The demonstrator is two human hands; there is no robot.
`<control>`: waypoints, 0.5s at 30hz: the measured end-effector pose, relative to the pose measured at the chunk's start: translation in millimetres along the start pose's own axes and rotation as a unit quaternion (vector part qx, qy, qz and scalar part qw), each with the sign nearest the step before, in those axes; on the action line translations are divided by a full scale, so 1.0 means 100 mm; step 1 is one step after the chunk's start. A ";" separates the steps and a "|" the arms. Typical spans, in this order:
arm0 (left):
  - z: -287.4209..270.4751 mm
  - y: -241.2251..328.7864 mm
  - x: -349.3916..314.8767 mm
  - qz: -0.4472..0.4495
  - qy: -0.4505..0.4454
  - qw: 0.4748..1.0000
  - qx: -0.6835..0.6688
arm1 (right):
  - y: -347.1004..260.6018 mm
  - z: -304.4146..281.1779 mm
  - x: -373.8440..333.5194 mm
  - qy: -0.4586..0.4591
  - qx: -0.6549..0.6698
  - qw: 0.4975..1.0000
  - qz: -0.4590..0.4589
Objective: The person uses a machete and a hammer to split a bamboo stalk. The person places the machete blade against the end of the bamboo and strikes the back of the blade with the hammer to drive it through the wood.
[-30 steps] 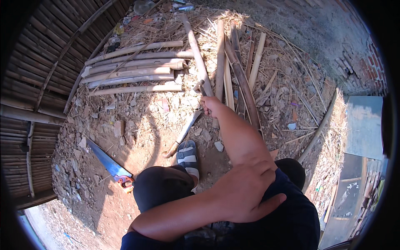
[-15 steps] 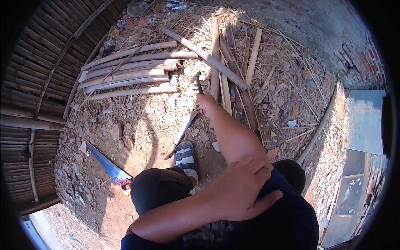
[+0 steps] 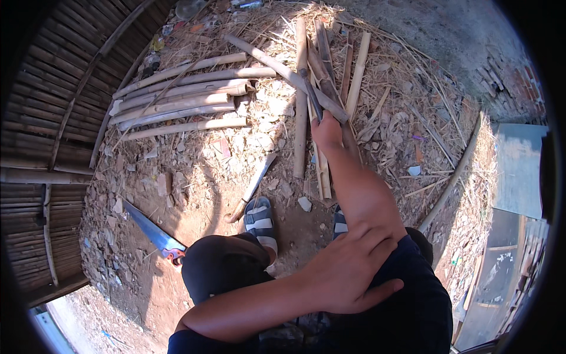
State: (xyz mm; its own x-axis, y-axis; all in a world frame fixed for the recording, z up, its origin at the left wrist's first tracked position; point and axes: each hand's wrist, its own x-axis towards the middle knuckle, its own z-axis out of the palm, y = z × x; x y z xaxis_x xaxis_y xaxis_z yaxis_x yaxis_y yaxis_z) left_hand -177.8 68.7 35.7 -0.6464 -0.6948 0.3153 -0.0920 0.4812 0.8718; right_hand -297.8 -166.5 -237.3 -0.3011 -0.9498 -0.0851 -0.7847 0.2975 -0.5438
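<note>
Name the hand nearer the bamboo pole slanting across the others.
Right: the right hand, gripping a dark tool, is beside the pole; the left hand is farther back, toward the body.

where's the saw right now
In the head view, the saw lies on the ground at lower left, its orange handle beside the person's left knee and its blade pointing up and left toward the bamboo wall.

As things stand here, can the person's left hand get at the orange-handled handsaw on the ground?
Probably not without moving first: the left hand lies over the right arm, and the left knee appears between it and the handsaw. Nothing seems to cover the handsaw itself, though.
</note>
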 end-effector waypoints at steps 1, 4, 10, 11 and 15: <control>0.02 0.01 0.00 -0.023 -0.021 0.999 -0.029 | 0.07 -0.09 0.10 0.028 -0.029 0.999 -0.013; 0.03 -0.04 0.05 -0.052 -0.085 0.990 -0.102 | 0.46 -0.18 0.35 0.208 -0.112 0.955 -0.178; 0.06 -0.18 0.21 -0.038 -0.061 0.997 -0.001 | 0.69 -0.21 0.53 -0.010 -0.106 0.992 -0.061; 0.07 -0.20 0.23 -0.036 -0.059 0.997 0.017 | 0.73 -0.17 0.52 -0.014 -0.103 0.993 -0.054; 0.12 -0.23 0.31 -0.054 -0.079 0.991 0.093 | 0.89 -0.08 0.32 -0.039 -0.089 0.995 -0.014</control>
State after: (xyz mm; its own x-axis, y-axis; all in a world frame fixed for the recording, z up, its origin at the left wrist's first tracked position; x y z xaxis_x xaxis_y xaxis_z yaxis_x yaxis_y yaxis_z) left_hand -204.3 42.5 21.0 -0.7342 -0.6624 0.1488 -0.2957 0.5093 0.8082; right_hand -381.6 -170.1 -282.1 -0.2410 -0.9603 -0.1405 -0.8773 0.2775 -0.3917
